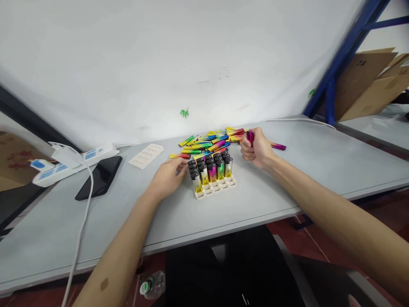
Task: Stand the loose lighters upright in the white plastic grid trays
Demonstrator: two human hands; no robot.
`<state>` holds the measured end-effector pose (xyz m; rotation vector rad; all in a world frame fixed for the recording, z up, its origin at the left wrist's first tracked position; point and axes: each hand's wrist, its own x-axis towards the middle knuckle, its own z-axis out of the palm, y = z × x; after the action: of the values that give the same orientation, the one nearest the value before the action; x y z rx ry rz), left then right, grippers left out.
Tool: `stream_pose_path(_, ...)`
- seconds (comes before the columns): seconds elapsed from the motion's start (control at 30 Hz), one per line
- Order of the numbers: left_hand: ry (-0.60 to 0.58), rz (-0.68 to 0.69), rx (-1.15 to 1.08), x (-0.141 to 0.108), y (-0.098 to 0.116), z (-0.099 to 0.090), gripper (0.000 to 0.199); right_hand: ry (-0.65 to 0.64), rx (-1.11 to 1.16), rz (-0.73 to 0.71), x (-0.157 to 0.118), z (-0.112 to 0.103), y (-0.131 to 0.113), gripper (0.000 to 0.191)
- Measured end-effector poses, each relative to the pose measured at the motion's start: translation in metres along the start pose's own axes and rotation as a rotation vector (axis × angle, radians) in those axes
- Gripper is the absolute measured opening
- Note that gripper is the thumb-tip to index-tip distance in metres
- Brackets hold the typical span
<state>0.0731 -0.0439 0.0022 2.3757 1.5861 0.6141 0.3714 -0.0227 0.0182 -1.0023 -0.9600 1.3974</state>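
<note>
A white plastic tray point(216, 188) stands on the table with several lighters point(212, 172) upright in it. They have black tops and shiny bodies in silver, yellow, magenta and green; the front row of slots shows bare holes. My left hand point(169, 175) rests at the left side of the lighters, fingers bent and thumb a little apart, its fingertips by the black tops. To the right of the tray, my right hand point(256, 149) is raised in a fist around a purple metallic lighter sleeve point(250, 136), most of it hidden by the fingers.
Behind the tray lies a pile of rainbow metallic sleeves point(204, 145), with a stray sleeve point(278, 146) to the right. At left are another white tray point(146, 156), a black phone point(99, 177), a power strip point(86, 158) and a white cable point(83, 221). A white wall point(159, 64) rises behind.
</note>
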Motion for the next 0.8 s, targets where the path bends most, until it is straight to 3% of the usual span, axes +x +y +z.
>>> stream_pose_path(0.3, -0.002, -0.011, 0.004, -0.0008, 0.0011, -0.0007, 0.027, -0.006, -0.036, -0.002, 0.0000, 0.0011, 0.0025, 0.054)
stream_pose_path(0.8, 0.002, 0.000, -0.004, -0.0005, -0.0008, -0.0001, 0.026, -0.015, -0.125, -0.035, 0.0029, -0.0009, 0.0069, 0.043)
